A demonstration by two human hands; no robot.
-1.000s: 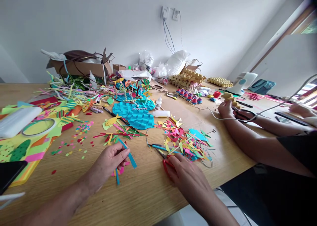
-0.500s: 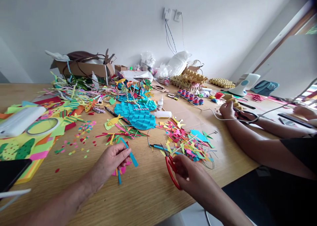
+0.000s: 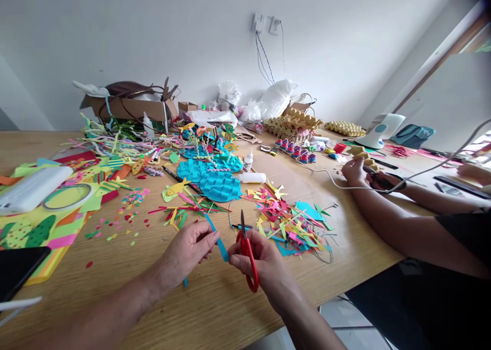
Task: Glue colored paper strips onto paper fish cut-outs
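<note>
My left hand pinches a narrow blue paper strip between thumb and fingers. Red-handled scissors hang in my right hand, their dark blades together and pointing up. The thumb and fingertip of that hand meet the lower end of the strip. Beneath my left hand another bit of blue paper shows on the table. Beyond both hands lies a blue paper-covered shape. A pile of coloured scraps spreads behind my right hand.
At the right, another person's hand works at egg-carton pieces with dark-handled scissors. Coloured sheets, a tape ring and a black phone are at the left. A glue bottle stands behind the scraps.
Both hands have come together. My right hand has moved left with the scissors and now touches the strip's lower end. My left hand has shifted slightly right with the strip.
</note>
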